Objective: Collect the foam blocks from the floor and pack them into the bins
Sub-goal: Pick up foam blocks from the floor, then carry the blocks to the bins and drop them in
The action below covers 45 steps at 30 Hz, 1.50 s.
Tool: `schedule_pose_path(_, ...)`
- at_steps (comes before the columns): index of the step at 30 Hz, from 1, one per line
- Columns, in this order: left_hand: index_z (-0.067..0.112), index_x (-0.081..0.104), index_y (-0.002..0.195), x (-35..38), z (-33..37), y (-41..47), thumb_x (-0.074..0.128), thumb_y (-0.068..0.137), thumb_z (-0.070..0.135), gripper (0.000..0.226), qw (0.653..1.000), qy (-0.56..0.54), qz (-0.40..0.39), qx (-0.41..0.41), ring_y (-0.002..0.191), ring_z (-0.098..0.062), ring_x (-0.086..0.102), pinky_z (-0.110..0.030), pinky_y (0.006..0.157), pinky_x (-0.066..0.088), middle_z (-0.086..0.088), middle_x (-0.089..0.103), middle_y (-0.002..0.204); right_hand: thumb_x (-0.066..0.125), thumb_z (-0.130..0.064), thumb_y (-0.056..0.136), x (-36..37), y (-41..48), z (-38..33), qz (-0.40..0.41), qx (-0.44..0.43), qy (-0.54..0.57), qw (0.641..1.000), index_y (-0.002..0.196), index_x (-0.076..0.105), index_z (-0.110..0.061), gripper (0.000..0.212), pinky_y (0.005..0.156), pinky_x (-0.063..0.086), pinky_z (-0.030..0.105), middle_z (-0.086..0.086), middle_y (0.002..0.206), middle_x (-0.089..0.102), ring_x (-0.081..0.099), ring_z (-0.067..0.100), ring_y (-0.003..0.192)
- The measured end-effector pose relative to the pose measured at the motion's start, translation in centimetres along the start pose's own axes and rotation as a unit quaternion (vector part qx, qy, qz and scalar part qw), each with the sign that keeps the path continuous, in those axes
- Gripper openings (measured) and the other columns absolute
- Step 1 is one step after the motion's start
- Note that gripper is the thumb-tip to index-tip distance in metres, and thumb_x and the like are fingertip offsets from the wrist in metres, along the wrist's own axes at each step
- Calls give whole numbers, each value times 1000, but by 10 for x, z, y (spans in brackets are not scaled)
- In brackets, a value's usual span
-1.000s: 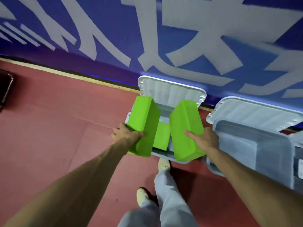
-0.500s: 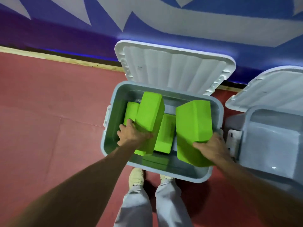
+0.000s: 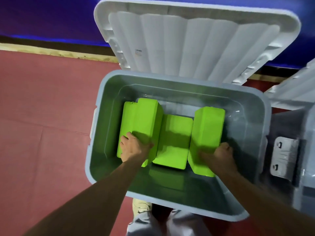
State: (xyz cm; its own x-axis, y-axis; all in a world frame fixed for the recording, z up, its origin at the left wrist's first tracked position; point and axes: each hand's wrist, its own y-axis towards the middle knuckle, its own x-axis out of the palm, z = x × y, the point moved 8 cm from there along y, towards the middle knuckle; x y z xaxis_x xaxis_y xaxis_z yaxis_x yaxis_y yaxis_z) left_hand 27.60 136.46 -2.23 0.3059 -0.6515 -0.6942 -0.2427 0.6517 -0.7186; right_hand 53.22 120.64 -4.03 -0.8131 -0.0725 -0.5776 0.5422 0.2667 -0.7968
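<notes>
Head view, down into the open grey bin [image 3: 247, 133]: the left block [image 3: 148, 116] and right block [image 3: 208, 126], up at the rim a moment ago, now stand sunk inside it either side of a flat block [image 3: 175, 133]. The left hand [image 3: 134, 149] and right hand [image 3: 219, 155] each curl fingers round a block's near end, so only letting go remains, I'd judge.

A dull red floor [image 3: 42, 92] fills the left side of the view, crossed by thin seams [image 3: 68, 131] that meet at an angle. Along its far edge runs a pale, scuffed tan strip [image 3: 51, 52], then a dark band [image 3: 51, 46], and above that rises a deep blue wall [image 3: 42, 14]. A thin line of bright blue light [image 3: 51, 39] glows low on the wall at the left.
</notes>
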Motion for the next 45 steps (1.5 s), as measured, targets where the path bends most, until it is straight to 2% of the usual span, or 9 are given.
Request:
schedule_pose_path(7, 7, 34, 137, -12, -3, -28, 64, 85, 27, 63, 1000, -24, -17, 6, 119, -33, 46, -42, 96, 43, -15, 37, 133, 72, -25, 74, -4, -34, -9, -11, -25, 16, 999, 115, 49, 4, 55, 83, 48, 41, 24, 117, 54, 58, 34, 102)
schedule_pose_path(12, 8, 40, 139, -49, 36, -80, 62, 90, 18, 55, 989, -78, -94, 87, 95, -23, 55, -11, 55, 42, -14, 48, 133, 63, -14, 82, -49, -90, -41, -8, -53, 7, 999, 120, 51, 1, 42, 83, 42, 32, 20, 118, 58, 56, 33, 109)
schedule_pose_path(15, 9, 46, 133, -89, 55, -127, 62, 89, 19, 48, 979, -97, -126, 132, 97, -28, 62, -26, 72, 44, -15, 61, 121, 61, -17, 87, -84, -141, -65, -11, -60, 17, 998, 128, 52, -5, 44, 74, 37, 24, 14, 123, 61, 58, 26, 110)
schedule_pose_path(22, 16, 61, 105, -212, 78, -258, 61, 87, 16, 18, 948, -145, -184, 215, 84, -25, 59, -33, 83, 49, -10, 65, 97, 62, -25, 89, -183, -294, -104, 28, -98, 107, 989, 122, 59, -16, 34, 78, 40, 22, 3, 118, 62, 57, 16, 98)
schedule_pose_path(25, 21, 60, 82, -268, 83, -324, 57, 91, 15, 12, 929, -167, -207, 258, 77, -20, 54, -27, 66, 46, -5, 62, 90, 61, -25, 87, -222, -360, -103, 62, -111, 145, 981, 105, 64, -19, 20, 70, 35, 22, 0, 104, 61, 55, 17, 95)
schedule_pose_path(28, 16, 62, 94, -309, 93, -394, 53, 94, 17, 9, 906, -157, -243, 308, 78, -17, 55, -21, 59, 39, -5, 62, 92, 62, -24, 85, -257, -421, -94, 92, -123, 194, 969, 101, 67, -15, 19, 71, 39, 24, 0, 101, 65, 58, 16, 92)
schedule_pose_path(32, 13, 59, 103, -322, 115, -490, 51, 96, 17, 12, 874, -132, -267, 385, 74, -14, 54, -9, 49, 42, -4, 60, 91, 65, -22, 84, -303, -493, -56, 147, -133, 245, 949, 84, 68, -12, 10, 84, 47, 34, 7, 95, 70, 64, 25, 95)
schedule_pose_path(37, 18, 60, 88, -270, 120, -618, 55, 92, 22, 8, 812, -62, -292, 502, 77, -17, 52, -23, 62, 38, -1, 56, 85, 63, -20, 85, -326, -566, 57, 218, -71, 309, 923, 91, 68, -1, 20, 85, 48, 35, 15, 96, 69, 64, 29, 95)
schedule_pose_path(45, 17, 60, 96, -147, -9, -775, 53, 94, 21, 8, 734, 112, -352, 570, 85, -17, 55, -10, 52, 40, -4, 61, 93, 68, -19, 86, -232, -706, 284, 319, 30, 444, 837, 78, 65, -21, 9, 80, 48, 31, -6, 77, 61, 57, 14, 81)
